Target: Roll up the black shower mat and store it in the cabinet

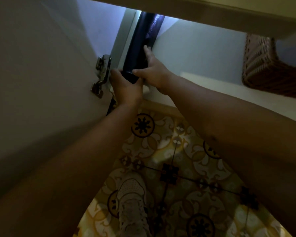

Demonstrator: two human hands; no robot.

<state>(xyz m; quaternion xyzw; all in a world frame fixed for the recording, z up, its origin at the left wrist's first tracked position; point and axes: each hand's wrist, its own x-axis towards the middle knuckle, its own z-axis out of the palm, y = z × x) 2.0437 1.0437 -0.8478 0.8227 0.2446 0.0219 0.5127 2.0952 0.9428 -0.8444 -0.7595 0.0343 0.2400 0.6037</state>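
The black shower mat point(141, 43) is rolled into a long tube and lies on the white cabinet shelf point(203, 53), against the cabinet's left side wall, its far end deep inside. My left hand point(125, 84) cups the near end of the roll from below and the left. My right hand point(152, 71) grips the roll from the right, fingers stretched along its side and thumb across the end. The open cabinet door point(41, 65) stands at the left with a metal hinge point(101, 74).
A woven wicker basket point(263, 65) sits on the same shelf at the right. A shelf or counter edge point(212, 12) overhangs the top of the view. Below is a patterned yellow tile floor point(178, 151) with my light shoe point(132, 202).
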